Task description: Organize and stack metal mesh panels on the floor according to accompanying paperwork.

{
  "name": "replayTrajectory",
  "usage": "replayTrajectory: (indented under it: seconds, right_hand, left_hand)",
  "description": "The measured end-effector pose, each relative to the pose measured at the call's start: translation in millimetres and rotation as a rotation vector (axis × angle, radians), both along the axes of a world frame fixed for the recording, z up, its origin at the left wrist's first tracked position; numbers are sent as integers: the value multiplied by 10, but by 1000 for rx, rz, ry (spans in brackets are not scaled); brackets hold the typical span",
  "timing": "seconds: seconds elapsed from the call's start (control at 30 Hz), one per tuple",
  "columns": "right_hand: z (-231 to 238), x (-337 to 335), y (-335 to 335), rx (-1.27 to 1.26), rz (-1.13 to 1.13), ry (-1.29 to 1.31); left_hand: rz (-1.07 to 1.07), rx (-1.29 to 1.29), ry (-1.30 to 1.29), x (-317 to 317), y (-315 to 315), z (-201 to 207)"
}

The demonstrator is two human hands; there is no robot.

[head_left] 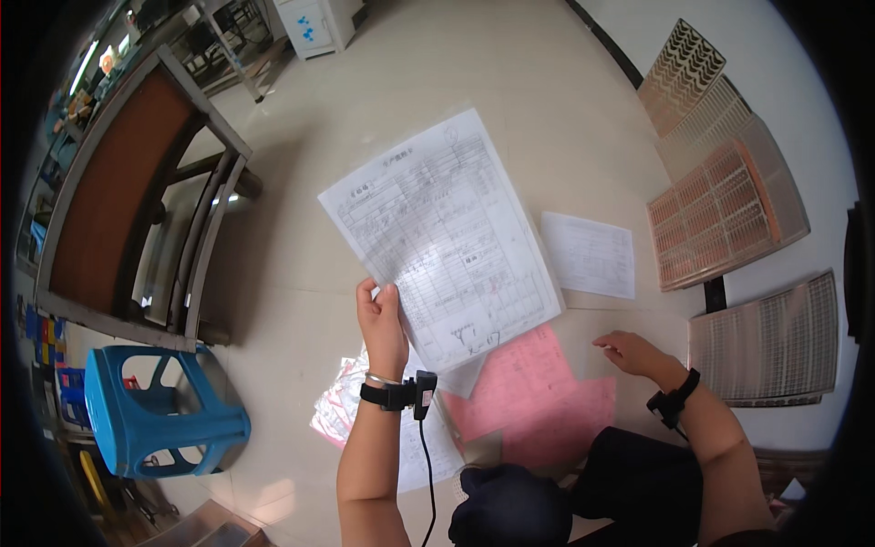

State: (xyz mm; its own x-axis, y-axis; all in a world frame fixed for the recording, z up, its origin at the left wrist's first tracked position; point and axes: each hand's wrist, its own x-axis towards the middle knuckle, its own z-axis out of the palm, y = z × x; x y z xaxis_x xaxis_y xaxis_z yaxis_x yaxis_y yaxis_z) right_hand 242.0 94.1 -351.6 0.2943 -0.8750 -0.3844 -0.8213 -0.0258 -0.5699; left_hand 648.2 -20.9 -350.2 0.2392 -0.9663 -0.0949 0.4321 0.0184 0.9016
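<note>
My left hand [383,326] grips the lower left edge of a printed form [447,242] in what looks like a clear sleeve, thumb on its face. The form is tilted, held up in front of me, with a table and some handwriting on it. My right hand [633,354] hovers to the right of it, fingers loosely stretched and nothing in them. Pink sheets [538,392] lie on the floor between my hands. A white sheet [591,255] rests on the floor beyond my right hand. Crumpled clear sleeves with papers [344,401] lie by my left wrist.
A blue plastic stool [155,410] stands at the left, beside a metal-framed table [118,201]. Patterned panels [715,219] lean on the right wall, with another grid panel [770,342] nearer. A white cabinet [314,25] is at the far end. A cable [425,474] hangs from my left wrist strap.
</note>
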Motion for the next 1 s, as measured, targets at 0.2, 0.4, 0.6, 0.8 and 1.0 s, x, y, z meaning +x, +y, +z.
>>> replayTrajectory:
  seconds: [0.2, 0.4, 0.6, 0.8, 1.0]
  right_hand:
    - [67, -3, -3, -26, -29, 70]
    - [123, 45, -16, -42, -58, 25]
    - [116, 2, -35, -28, -54, 49]
    - [131, -8, -210, -3, -80, -39]
    - [214, 132, -404, 49, -174, -142]
  left_hand:
    - [-43, 19, 46, -117, -19, 161]
    - [-105, 1, 66, -120, -16, 60]
    - [-155, -13, 54, -174, -29, 30]
    - [-194, -17, 46, -178, -45, -10]
    - [-236, -7, 42, -232, -116, -44]
